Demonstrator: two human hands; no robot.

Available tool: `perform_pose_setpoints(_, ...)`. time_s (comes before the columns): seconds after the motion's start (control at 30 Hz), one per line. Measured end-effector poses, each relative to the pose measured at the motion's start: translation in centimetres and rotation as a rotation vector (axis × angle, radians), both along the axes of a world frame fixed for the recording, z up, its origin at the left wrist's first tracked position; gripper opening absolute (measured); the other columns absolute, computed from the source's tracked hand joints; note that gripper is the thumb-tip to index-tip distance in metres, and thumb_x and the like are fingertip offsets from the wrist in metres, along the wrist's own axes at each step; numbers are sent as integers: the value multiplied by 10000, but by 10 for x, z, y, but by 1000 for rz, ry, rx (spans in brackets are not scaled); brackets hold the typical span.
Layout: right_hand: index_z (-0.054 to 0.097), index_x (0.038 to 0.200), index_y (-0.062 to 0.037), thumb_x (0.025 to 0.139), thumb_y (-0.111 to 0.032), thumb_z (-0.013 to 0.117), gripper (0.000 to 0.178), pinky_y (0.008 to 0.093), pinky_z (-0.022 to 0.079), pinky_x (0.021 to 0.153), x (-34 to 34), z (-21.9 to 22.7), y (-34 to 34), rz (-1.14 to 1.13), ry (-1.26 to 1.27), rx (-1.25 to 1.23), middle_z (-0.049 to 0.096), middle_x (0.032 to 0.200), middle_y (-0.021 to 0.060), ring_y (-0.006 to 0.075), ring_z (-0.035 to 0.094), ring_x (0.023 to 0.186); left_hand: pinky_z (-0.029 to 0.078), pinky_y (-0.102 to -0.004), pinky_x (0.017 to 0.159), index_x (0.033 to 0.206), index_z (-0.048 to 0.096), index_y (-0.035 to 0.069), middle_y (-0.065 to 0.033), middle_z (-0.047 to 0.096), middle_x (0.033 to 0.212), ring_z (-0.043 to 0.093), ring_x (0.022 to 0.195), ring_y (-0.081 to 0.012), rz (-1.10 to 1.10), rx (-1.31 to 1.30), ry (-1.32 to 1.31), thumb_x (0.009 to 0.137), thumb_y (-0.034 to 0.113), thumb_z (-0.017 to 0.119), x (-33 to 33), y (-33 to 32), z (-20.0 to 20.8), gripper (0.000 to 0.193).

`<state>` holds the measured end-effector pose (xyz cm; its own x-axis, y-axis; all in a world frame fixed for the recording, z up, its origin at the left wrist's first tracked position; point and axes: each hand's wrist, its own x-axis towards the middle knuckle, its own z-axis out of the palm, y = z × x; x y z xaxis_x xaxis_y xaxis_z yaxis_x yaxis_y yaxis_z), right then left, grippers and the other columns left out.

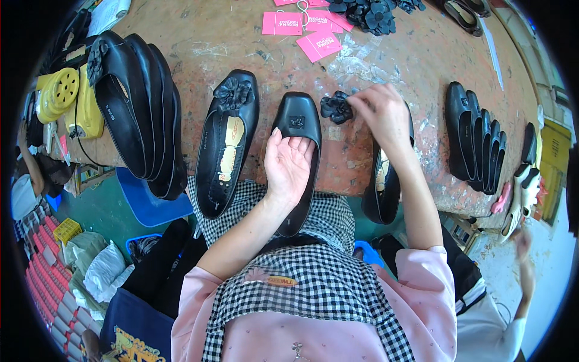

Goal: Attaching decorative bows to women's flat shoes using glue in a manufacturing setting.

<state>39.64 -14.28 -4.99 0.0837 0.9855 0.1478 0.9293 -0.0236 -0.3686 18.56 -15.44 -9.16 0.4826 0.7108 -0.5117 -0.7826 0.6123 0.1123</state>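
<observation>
In front of me a black square-toed flat shoe (297, 108) lies toe away, with a small dark square patch on its vamp. My left hand (288, 166) is palm up in its opening, fingertips hidden under the vamp and thumb at the side edge. To the right of the toe, my right hand (381, 111) pinches a black flower ornament (336, 107) just above the tabletop. Another flat shoe (381, 181) lies partly hidden beneath my right wrist. On the left a matching shoe (228, 145) has a black flower on its vamp.
Nested black shoes stand at left (148, 108) and right (461, 130) on the worn table (277, 66). Pink tags (319, 45) and a pile of black flowers (371, 15) lie at the far side. A yellow device (60, 90) sits far left. Other people work at both sides.
</observation>
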Motion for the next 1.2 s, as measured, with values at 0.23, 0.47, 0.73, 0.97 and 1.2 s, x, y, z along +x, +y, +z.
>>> perform_pose_setpoints(0.23,684,870,-71,765,-169,702,146,373,479,740,-15,15,-9,-36,74,-14,632,808,70,271,584,820,355,-325,1045,1201,521,11,-79,579,1182,504,1153,-189,-11,-12,38,966,402,442,-2,1,5,463)
perform_pose_setpoints(0.47,650,851,-67,754,-141,708,135,362,481,711,-12,-3,-6,-23,26,-113,635,786,68,254,600,785,252,-359,1145,1363,369,-56,-160,397,1440,351,1359,-250,-125,-27,69,986,385,391,-12,-8,25,581)
perform_pose_setpoints(0.73,673,843,-4,766,-90,724,125,307,475,672,-39,68,-37,-59,565,-182,629,771,71,176,593,712,284,-403,1133,1475,215,-3,-171,329,1488,335,1378,-264,-517,413,335,993,280,435,-58,-16,68,600)
perform_pose_setpoints(0.97,670,944,-17,832,-89,673,133,277,472,696,-83,75,-53,-87,964,-227,632,815,41,117,591,756,583,-352,832,1193,570,-31,-137,637,1123,644,1032,-254,-428,412,444,998,180,473,-53,-14,62,303)
perform_pose_setpoints(1.2,672,1018,1,897,-73,629,149,224,483,666,-92,57,-60,-177,1332,-305,642,889,46,91,624,733,574,-358,856,1259,512,-25,-199,597,1201,630,1073,-297,-444,412,333,1016,191,416,-60,-14,69,340)
